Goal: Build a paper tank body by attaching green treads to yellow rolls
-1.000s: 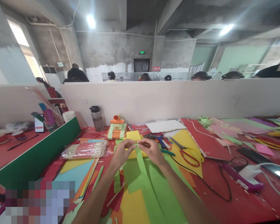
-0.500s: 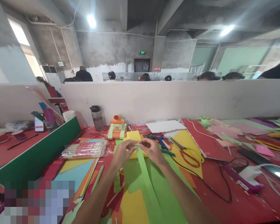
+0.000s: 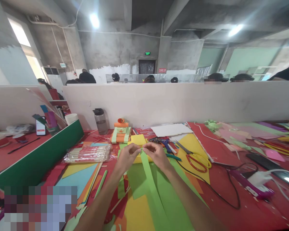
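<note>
Both my hands meet in the middle of the table, pinching the far end of a long green paper strip (image 3: 149, 179). My left hand (image 3: 129, 154) is closed on it from the left. From the other side my right hand (image 3: 156, 154) grips the same end, its fingertips close to the left ones. Toward me the strip trails over a larger green paper sheet (image 3: 175, 195). Just beyond and partly behind the fingers is a yellow paper piece (image 3: 137, 140), partly hidden. Farther back stands an orange and green paper model (image 3: 120, 132) with a star on it.
Scissors (image 3: 196, 157) lie on yellow paper to the right, near a blue glue gun (image 3: 167, 146) and its black cable. A wrapped pack of sticks (image 3: 88, 153) is at left, a water bottle (image 3: 100, 122) behind it. A purple power strip (image 3: 252, 186) sits far right. A white partition (image 3: 178, 102) closes the back.
Almost nothing differs. Both hands keep the same pinch on the strip's end, and the strip lies as before. The view has shifted very slightly.
</note>
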Demonstrator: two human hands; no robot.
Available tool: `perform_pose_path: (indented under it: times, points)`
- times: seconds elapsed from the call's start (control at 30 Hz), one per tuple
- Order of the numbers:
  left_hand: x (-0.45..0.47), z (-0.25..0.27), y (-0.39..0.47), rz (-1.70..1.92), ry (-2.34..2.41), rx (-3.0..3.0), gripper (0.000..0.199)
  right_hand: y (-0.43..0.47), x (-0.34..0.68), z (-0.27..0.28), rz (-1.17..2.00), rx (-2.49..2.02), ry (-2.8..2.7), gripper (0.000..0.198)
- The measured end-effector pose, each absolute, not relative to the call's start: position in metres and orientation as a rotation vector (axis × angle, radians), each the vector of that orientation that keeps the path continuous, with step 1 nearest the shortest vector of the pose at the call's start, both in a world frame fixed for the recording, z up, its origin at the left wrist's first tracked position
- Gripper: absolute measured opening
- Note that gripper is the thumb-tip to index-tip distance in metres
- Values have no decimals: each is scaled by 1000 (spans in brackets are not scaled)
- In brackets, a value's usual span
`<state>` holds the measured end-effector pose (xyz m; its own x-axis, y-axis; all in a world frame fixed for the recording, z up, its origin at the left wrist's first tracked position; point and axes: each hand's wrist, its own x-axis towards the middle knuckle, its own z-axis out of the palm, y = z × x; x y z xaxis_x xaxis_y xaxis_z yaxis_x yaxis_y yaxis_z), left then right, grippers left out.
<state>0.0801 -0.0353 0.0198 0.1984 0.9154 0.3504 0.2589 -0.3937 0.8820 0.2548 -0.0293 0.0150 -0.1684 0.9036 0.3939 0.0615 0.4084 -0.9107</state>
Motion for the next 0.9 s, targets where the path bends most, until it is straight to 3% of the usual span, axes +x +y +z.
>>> perform_pose_path:
  times: [0.57,0.9]
  points:
    - [82,25,-43,1206,1201,1967,22,-29,252,11,907,-856,-1652,13]
    - [79,26,-43,1164,1237,2025,21,-35,248,12,657,-920,-1789,15]
